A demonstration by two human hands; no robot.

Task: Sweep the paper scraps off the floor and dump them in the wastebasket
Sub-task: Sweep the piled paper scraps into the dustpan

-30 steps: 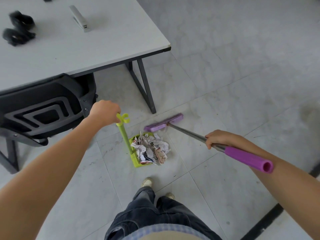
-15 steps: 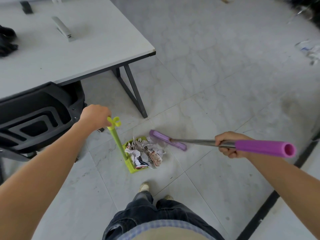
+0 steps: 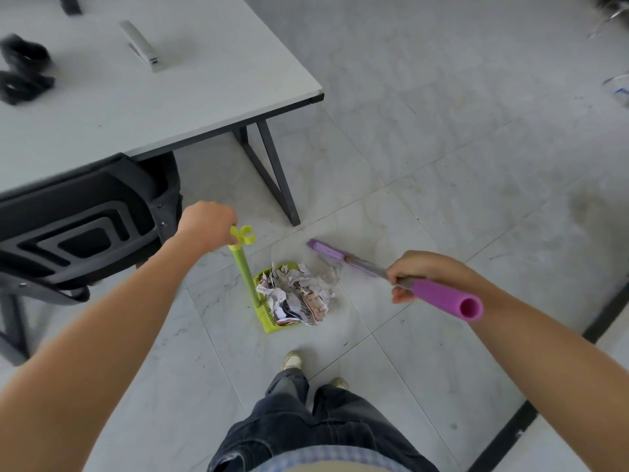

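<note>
A lime-green dustpan (image 3: 269, 322) sits on the floor just ahead of my feet, heaped with crumpled paper scraps (image 3: 296, 291). Its long upright handle (image 3: 243, 272) rises to my left hand (image 3: 207, 223), which grips the top. My right hand (image 3: 420, 272) holds the purple broom by its metal shaft just ahead of the purple grip (image 3: 444, 300). The broom head (image 3: 328, 251) lies on the tiles right behind the scraps. No wastebasket is in view.
A white table (image 3: 177, 97) with a dark metal leg (image 3: 275, 178) stands at the left, a black chair (image 3: 85, 229) tucked beside it. A stapler (image 3: 143, 46) and black straps (image 3: 20, 69) lie on top. Loose items (image 3: 617, 85) lie on the floor at far right.
The broom head has swung from behind the pile round to its right and back beside it, while my right hand moved nearer the dustpan. The dustpan and left hand stayed put.
</note>
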